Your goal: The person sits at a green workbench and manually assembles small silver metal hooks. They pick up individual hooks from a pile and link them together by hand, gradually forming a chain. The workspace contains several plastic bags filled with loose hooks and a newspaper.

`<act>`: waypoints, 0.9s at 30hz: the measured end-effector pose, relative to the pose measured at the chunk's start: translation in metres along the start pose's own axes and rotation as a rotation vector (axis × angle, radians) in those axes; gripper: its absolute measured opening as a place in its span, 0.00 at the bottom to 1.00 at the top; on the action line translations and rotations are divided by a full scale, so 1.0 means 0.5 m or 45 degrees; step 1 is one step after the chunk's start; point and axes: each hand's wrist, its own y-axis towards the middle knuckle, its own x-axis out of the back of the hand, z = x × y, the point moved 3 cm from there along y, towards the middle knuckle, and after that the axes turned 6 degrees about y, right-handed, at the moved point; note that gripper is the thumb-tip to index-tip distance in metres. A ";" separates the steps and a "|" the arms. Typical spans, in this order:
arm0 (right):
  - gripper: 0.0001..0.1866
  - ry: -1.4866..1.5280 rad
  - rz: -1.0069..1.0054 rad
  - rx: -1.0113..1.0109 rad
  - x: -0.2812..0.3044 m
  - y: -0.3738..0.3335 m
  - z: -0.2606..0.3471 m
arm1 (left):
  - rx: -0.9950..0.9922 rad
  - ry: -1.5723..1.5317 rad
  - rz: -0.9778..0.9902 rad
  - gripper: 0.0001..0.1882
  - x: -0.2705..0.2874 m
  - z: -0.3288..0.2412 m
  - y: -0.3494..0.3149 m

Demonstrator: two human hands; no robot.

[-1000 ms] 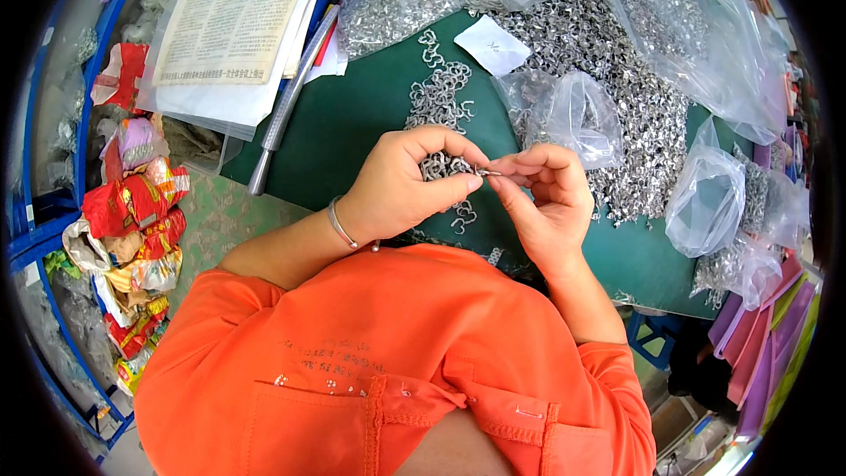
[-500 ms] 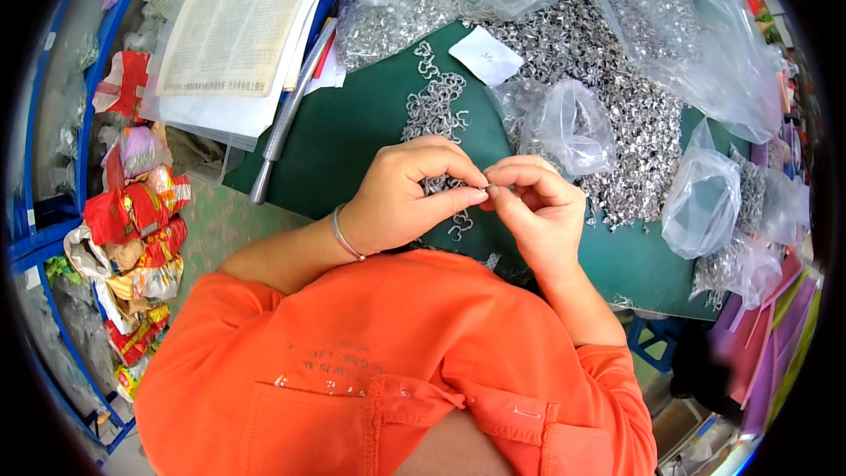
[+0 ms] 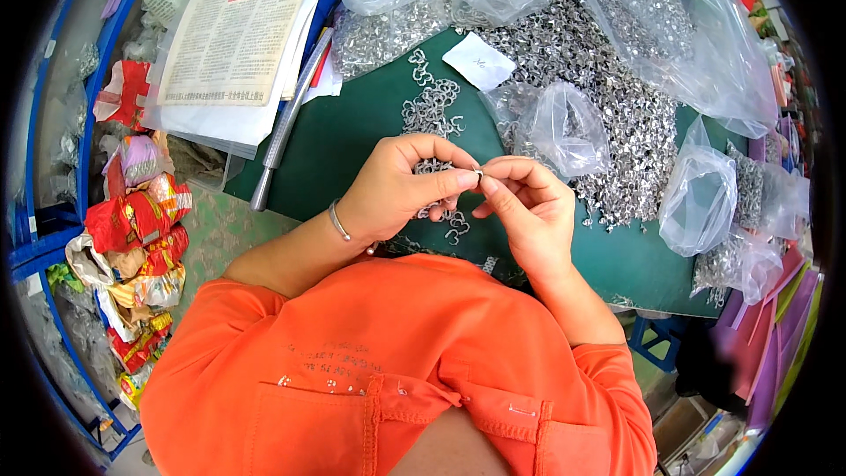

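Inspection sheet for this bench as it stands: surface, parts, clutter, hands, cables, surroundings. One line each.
Surface: green tabletop, partly covered by metal parts and bags.
Job's things: small metal piece at the fingertips, exact shape too small to tell; loose curved metal pieces beyond the left hand; large pile of shiny metal parts to the right.
Clutter: clear plastic bags, white paper slip, printed sheets, long grey rod.
Hands: left hand and right hand meet, both pinching the small metal piece.
Cables: nothing seen.
Surroundings: blue shelf frame and colourful wrappers left; pink, purple and green strips right.
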 end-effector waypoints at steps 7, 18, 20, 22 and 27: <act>0.04 -0.190 -0.023 0.245 -0.004 -0.004 -0.001 | 0.044 -0.005 -0.063 0.08 -0.005 0.006 0.002; 0.04 -0.283 -0.062 0.196 0.001 -0.006 0.004 | 0.143 -0.048 0.061 0.08 0.001 0.010 0.003; 0.05 -0.260 -0.026 0.229 0.005 -0.001 0.005 | 0.178 -0.180 0.110 0.07 0.002 0.013 0.003; 0.05 0.204 -0.016 -0.138 0.011 0.003 -0.002 | 0.155 -0.135 0.125 0.06 0.002 0.014 0.003; 0.07 0.828 0.069 -0.460 0.019 0.006 -0.012 | -0.058 0.274 0.086 0.06 -0.007 -0.001 -0.001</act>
